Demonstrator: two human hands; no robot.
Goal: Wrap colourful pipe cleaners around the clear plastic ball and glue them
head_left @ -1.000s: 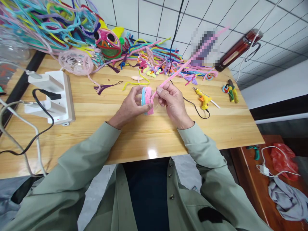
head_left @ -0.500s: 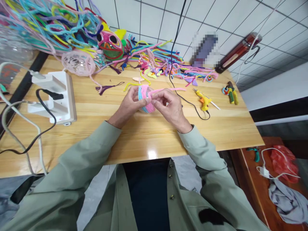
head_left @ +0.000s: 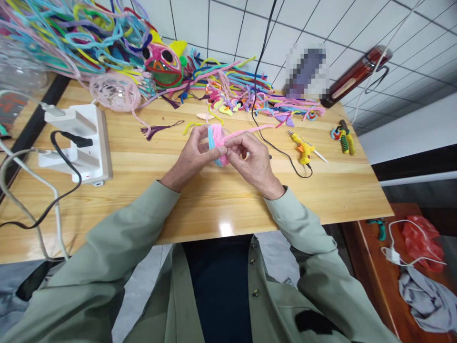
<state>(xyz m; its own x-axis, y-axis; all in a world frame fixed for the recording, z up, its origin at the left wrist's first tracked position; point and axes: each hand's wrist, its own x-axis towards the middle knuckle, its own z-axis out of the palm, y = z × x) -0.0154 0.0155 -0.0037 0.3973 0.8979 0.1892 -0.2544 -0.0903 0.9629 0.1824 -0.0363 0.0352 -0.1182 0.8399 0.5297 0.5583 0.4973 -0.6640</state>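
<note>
My left hand [head_left: 192,156] is closed round a small clear bottle piece [head_left: 211,138] wrapped in pink and light blue pipe cleaners, its thumb pressed on the near side. My right hand [head_left: 254,161] pinches a pink pipe cleaner [head_left: 256,129] against the wrapped side. The strip's loose end sticks out to the right above the knuckles. Both sets of fingertips meet at the pink band, and they hide part of the piece. Just behind the left hand lies a bent yellow pipe cleaner [head_left: 191,125].
A yellow glue gun [head_left: 303,148] with a black cord lies right of my hands, with pliers [head_left: 346,138] farther right. A white power strip [head_left: 94,147] stands left. Pipe cleaners [head_left: 232,83], a decorated fish-like figure [head_left: 163,62] and a red flask [head_left: 357,76] line the wall.
The wrapped piece has turned slightly in my left hand, and its pink band now faces up more. The loose pink end sits a little higher. Both hands keep their hold.
</note>
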